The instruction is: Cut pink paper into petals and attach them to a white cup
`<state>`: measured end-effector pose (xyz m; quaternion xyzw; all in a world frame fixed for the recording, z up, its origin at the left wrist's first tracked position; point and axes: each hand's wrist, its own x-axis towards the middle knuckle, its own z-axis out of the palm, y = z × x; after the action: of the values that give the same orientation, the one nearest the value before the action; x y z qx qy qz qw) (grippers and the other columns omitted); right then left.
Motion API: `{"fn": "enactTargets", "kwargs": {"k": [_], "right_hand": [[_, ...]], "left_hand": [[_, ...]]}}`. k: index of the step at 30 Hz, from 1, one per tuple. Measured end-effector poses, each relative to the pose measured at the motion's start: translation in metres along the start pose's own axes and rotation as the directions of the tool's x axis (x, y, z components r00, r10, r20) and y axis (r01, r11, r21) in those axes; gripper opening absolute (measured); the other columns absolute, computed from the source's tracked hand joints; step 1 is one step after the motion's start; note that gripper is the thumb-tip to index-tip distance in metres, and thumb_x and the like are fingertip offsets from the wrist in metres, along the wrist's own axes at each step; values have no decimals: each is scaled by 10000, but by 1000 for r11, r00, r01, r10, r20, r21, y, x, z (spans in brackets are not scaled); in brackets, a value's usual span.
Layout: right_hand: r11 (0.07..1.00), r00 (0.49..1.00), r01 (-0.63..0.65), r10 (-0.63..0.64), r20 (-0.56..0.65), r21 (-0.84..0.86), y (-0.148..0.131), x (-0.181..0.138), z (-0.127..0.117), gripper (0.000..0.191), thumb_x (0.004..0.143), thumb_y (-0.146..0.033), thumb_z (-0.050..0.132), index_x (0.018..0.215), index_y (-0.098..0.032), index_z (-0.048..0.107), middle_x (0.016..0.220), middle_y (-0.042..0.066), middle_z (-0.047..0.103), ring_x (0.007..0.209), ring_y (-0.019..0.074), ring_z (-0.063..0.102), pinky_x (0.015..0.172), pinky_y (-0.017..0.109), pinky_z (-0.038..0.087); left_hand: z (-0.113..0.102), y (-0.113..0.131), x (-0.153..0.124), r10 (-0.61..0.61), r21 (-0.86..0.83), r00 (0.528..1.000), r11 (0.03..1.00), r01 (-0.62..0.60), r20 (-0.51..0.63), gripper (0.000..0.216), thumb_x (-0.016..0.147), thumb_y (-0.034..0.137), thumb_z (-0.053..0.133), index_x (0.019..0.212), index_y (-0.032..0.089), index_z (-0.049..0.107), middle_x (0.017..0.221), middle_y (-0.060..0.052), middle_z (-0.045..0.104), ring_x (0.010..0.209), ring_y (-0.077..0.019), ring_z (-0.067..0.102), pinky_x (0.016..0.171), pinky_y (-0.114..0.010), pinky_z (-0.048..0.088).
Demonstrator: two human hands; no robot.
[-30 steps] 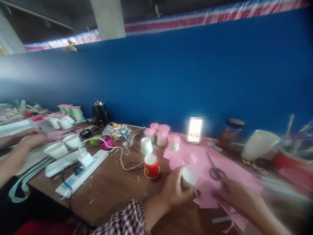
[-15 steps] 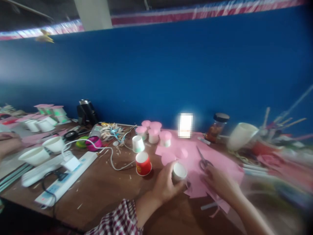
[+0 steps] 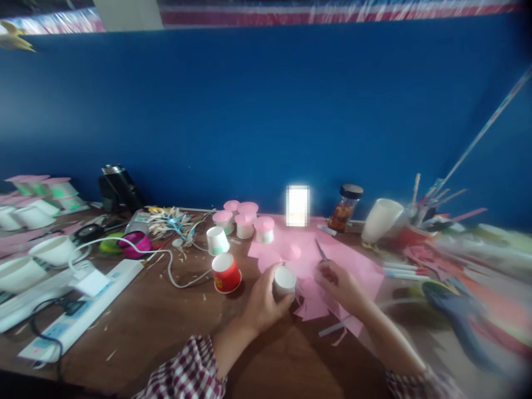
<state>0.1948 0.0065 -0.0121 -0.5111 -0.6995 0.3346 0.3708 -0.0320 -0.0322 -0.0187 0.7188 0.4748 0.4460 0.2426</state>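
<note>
My left hand (image 3: 258, 303) is wrapped around a small white paper cup (image 3: 285, 280), its round white end facing up. On the sheet of pink paper (image 3: 353, 260), my right hand (image 3: 338, 281) has its fingers closed over the handles of a pair of scissors (image 3: 321, 250); the blades point away from me and the handles are hidden. Cut pink paper pieces (image 3: 270, 260) lie just beyond the cup. To the left stand a red paper cup (image 3: 225, 274) and an upturned white cup (image 3: 217, 241). Behind them are several cups topped with pink discs (image 3: 264, 228).
A power strip (image 3: 83, 310) with a charger and white cable (image 3: 170, 266) lies at left. A lidded jar (image 3: 346, 208), a white cup (image 3: 381, 220) and a pot of brushes (image 3: 419, 227) stand at back right. A blue wall (image 3: 266, 111) closes off the rear.
My right hand has moved onto the scissors' handles, which showed before. My left hand keeps the cup. The view has swung right, so the table's things sit further left.
</note>
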Motion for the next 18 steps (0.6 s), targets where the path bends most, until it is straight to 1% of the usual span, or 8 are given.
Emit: {"fn": "enactTargets", "kwargs": {"k": [2, 5, 9, 12, 15, 18], "right_hand": [[999, 1000, 29, -29, -6, -14, -3, -1, 2, 260, 808, -379, 577, 930, -150, 599, 771, 44, 639, 667, 166, 597, 611, 281, 493], [998, 999, 52, -52, -8, -41, -9, -4, 7, 217, 792, -349, 590, 891, -155, 594, 752, 32, 619, 648, 155, 582, 589, 269, 482], [999, 999, 41, -41, 6, 25, -14, -7, 16, 213, 766, -338, 610, 874, -159, 569, 757, 35, 609, 651, 156, 586, 558, 256, 486], [996, 998, 68, -68, 0, 54, -17, -8, 20, 213, 755, -321, 620, 890, -167, 561, 773, 31, 601, 658, 154, 580, 560, 252, 491], [996, 995, 83, -82, -50, 20, -20, -9, 22, 210, 770, -339, 616, 887, -170, 576, 745, 20, 593, 653, 152, 562, 580, 254, 483], [999, 997, 47, -49, -66, -22, -22, -9, 22, 221, 796, -392, 588, 816, -172, 598, 655, 6, 575, 591, 148, 529, 547, 252, 453]], "left_hand": [[-1, 2, 0, -10, -7, 1000, 1000, 10, 7, 543, 754, 295, 651, 1253, 183, 472, 1168, -111, 611, 1068, -256, 582, 919, -410, 467], [0, 3, 0, -10, -7, 1000, 1000, 10, 11, 548, 759, 303, 650, 1259, 180, 465, 1179, -114, 606, 1087, -257, 574, 937, -417, 456], [2, 1, -1, -4, -4, 1000, 1000, 4, -6, 565, 762, 306, 646, 1272, 165, 447, 1198, -128, 599, 1108, -262, 567, 950, -422, 450], [3, 0, -2, 4, -9, 1000, 1000, -4, -9, 565, 773, 317, 638, 1280, 169, 438, 1207, -128, 596, 1115, -261, 565, 951, -419, 451], [3, 0, -2, 17, -6, 1000, 1000, -17, -13, 573, 775, 326, 640, 1286, 172, 431, 1218, -129, 591, 1121, -259, 561, 955, -417, 447], [3, -1, -3, 22, -11, 1000, 1000, -22, 5, 580, 773, 326, 643, 1291, 180, 428, 1209, -121, 595, 1110, -255, 567, 951, -414, 450]]}}
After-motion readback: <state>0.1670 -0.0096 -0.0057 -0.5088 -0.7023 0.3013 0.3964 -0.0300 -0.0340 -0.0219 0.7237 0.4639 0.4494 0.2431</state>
